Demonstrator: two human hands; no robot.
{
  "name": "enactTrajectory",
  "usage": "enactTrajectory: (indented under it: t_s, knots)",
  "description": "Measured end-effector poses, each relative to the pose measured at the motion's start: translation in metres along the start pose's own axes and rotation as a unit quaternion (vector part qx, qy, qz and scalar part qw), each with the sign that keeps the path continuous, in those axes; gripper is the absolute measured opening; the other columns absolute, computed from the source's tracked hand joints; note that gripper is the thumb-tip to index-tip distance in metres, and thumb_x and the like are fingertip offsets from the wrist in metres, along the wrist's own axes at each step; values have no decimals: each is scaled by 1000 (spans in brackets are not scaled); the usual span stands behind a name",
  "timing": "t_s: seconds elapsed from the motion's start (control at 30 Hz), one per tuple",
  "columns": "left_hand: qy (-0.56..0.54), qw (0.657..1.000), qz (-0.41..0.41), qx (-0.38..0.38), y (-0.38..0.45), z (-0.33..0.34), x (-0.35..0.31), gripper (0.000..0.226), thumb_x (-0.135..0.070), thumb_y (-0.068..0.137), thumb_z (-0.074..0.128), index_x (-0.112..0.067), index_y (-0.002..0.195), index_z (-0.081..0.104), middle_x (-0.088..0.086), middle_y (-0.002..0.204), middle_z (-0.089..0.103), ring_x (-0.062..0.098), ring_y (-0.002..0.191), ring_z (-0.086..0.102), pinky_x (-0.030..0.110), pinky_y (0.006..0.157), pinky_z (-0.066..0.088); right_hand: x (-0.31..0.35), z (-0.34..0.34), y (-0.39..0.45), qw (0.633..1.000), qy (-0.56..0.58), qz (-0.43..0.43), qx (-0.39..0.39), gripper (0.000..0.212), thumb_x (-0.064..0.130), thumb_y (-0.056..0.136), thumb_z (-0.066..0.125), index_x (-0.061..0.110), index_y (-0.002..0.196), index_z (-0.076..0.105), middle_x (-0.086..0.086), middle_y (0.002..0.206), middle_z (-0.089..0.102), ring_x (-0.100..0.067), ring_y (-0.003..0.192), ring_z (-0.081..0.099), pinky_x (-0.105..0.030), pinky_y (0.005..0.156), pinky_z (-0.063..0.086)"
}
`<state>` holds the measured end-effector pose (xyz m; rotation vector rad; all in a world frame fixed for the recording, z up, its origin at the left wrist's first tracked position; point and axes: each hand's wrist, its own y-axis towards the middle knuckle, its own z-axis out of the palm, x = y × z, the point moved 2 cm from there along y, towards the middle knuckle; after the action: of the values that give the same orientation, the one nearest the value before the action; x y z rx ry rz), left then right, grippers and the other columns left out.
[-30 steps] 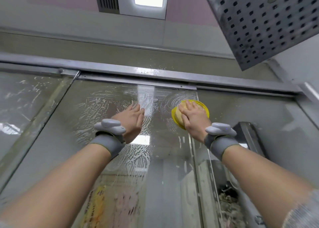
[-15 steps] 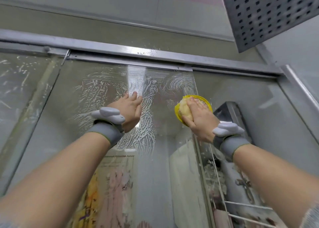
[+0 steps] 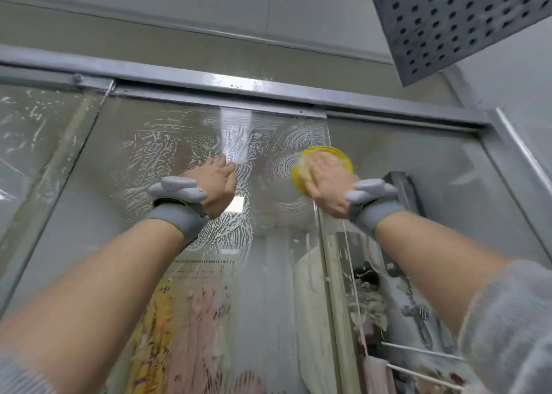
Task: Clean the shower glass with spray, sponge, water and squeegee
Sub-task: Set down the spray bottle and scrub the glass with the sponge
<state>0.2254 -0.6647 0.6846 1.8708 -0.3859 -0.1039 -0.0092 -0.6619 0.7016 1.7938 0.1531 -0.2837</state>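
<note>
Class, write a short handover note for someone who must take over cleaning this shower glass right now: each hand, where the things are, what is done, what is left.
Left hand: open, flat against the soapy shower glass, bracing.
Right hand: pressing the yellow sponge on the glass near the panel's right edge, just under the top rail.
Done: foam swirls cover the upper middle of the panel.
Left: the lower glass looks unscrubbed; then rinse with water and squeegee. Spray bottle and squeegee are out of view.
</note>
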Motion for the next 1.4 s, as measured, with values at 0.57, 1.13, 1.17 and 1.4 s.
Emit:
enactTrajectory:
  t_s: [0.57,1.13,1.17,1.4]
  knots:
    - [-6,999,16,42,-28,10,14,49,-30,105,24,-20,153,23,2,162,9,23,149,9,38,119,19,82,25,-53,977,130,-167,-30,66,39,92,21,18,153,9,2,159,-1,-11,146,-4,-24,116,-10]
    - [-9,993,36,110,-84,29,-9,52,-35,105,20,-17,154,16,7,162,1,29,149,1,41,120,10,58,35,-109,990,130,-17,42,76,40,81,17,16,153,5,-4,160,1,-20,148,-2,-31,119,-5]
    - [-12,994,32,109,-86,31,-9,52,-35,105,20,-17,154,15,6,162,0,29,149,1,41,120,9,78,36,-108,990,140,-2,28,75,37,82,20,15,153,7,-6,160,2,-22,148,0,-31,118,-7]
    - [-16,990,32,137,-124,39,-12,54,-37,105,19,-20,155,9,3,162,-4,24,150,-2,40,121,7,50,47,-197,980,130,-120,97,72,38,85,28,18,150,3,0,158,5,-23,148,5,-32,119,0]
